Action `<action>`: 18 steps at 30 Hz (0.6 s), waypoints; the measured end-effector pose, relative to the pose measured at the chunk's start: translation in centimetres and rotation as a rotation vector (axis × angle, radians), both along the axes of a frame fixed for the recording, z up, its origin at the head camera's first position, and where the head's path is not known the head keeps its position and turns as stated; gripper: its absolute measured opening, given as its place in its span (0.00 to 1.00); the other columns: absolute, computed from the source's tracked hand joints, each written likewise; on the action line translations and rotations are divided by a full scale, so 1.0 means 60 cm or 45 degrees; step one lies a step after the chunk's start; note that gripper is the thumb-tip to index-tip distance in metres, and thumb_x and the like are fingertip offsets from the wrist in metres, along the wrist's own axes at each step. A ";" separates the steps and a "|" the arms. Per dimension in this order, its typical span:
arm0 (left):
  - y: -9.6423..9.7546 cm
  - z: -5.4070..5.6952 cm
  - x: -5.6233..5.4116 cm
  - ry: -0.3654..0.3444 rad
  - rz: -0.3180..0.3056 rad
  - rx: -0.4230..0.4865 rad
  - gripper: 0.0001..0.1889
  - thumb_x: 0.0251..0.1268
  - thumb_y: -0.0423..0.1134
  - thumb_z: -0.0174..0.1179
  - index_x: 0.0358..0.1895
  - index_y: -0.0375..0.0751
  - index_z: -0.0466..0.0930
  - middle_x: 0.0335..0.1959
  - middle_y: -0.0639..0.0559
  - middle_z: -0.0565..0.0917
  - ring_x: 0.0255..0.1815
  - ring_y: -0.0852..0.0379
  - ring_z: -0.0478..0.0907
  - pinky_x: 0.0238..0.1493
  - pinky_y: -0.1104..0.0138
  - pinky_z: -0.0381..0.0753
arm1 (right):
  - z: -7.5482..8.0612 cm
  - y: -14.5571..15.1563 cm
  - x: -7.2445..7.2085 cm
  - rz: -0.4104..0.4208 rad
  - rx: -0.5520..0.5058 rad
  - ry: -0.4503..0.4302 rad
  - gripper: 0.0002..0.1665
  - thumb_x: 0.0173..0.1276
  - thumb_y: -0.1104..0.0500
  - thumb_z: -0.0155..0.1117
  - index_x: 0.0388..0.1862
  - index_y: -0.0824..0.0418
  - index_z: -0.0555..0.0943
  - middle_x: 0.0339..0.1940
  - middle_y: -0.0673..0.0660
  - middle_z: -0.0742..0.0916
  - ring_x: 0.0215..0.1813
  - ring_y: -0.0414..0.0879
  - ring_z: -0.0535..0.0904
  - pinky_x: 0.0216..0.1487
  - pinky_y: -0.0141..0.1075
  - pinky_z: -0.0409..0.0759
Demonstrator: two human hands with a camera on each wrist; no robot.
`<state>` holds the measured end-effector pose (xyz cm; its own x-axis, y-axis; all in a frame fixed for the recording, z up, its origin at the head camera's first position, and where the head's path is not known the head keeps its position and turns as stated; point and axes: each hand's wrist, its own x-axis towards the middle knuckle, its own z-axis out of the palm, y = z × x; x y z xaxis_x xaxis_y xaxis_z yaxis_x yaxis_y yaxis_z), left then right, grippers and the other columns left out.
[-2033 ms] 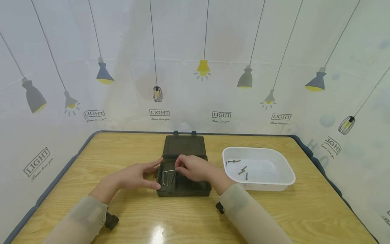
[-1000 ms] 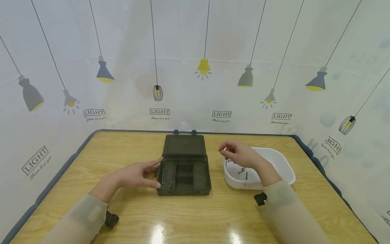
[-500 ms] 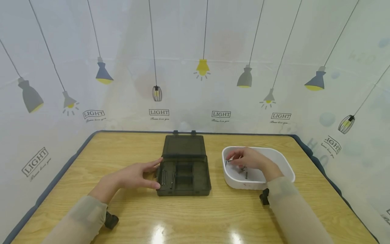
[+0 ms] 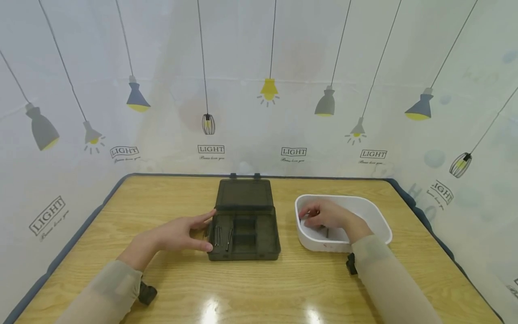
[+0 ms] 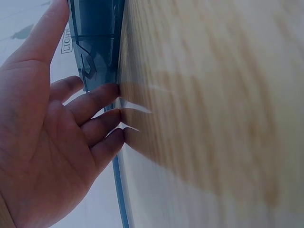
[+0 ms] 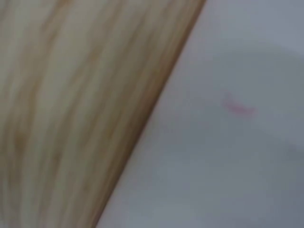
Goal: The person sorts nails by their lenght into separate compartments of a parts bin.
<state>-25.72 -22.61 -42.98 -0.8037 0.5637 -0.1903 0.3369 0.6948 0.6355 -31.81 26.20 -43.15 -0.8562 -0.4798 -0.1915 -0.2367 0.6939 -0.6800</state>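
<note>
My left hand (image 4: 178, 234) lies against the left side of a dark see-through compartment box (image 4: 267, 234), its thumb at the front left corner. In the left wrist view, the left hand's (image 5: 52, 137) fingers are relaxed, with fingertips on the table. Several screws (image 4: 219, 236) lie in the box's left compartment. My right hand (image 4: 329, 215) reaches into a white plastic tray (image 4: 374, 220), fingertips down at its left end. Whether they pinch a screw is hidden. One screw (image 4: 327, 232) shows below the hand; the hand covers others. The right wrist view shows only the tray's outer wall (image 6: 213, 156) and wood.
The box's lid (image 4: 245, 193) lies folded back toward the wall. Box and tray stand apart on a wooden table (image 4: 243, 288). A printed cloth (image 4: 243, 54) with lamp drawings hangs behind the table and along its sides.
My right hand held a screw over the box's left compartment, let it go there, and moved right and down into the tray. My left hand has stayed at the box.
</note>
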 end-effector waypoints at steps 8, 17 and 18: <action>-0.002 -0.002 0.000 0.002 -0.002 -0.010 0.58 0.68 0.67 0.73 0.93 0.59 0.47 0.85 0.41 0.70 0.87 0.35 0.66 0.85 0.31 0.57 | 0.002 -0.004 -0.001 -0.002 0.051 0.019 0.04 0.76 0.60 0.75 0.46 0.53 0.91 0.35 0.50 0.87 0.36 0.43 0.78 0.42 0.36 0.78; -0.002 -0.001 0.001 -0.006 0.005 -0.011 0.59 0.67 0.67 0.73 0.93 0.59 0.46 0.86 0.41 0.69 0.87 0.35 0.65 0.85 0.31 0.57 | 0.000 -0.007 -0.005 0.031 0.103 0.042 0.04 0.76 0.59 0.76 0.39 0.54 0.88 0.34 0.49 0.86 0.36 0.43 0.78 0.41 0.37 0.78; -0.002 -0.001 0.002 -0.004 0.003 -0.012 0.59 0.67 0.67 0.73 0.93 0.59 0.46 0.86 0.41 0.69 0.87 0.35 0.66 0.85 0.31 0.58 | 0.000 -0.008 -0.004 0.033 0.114 0.052 0.04 0.76 0.59 0.76 0.39 0.54 0.88 0.34 0.49 0.86 0.37 0.43 0.78 0.42 0.37 0.77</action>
<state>-25.63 -22.75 -43.03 -0.8044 0.5602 -0.1978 0.3335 0.7013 0.6300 -32.08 25.73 -43.14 -0.8518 -0.4841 -0.2000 -0.2812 0.7448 -0.6051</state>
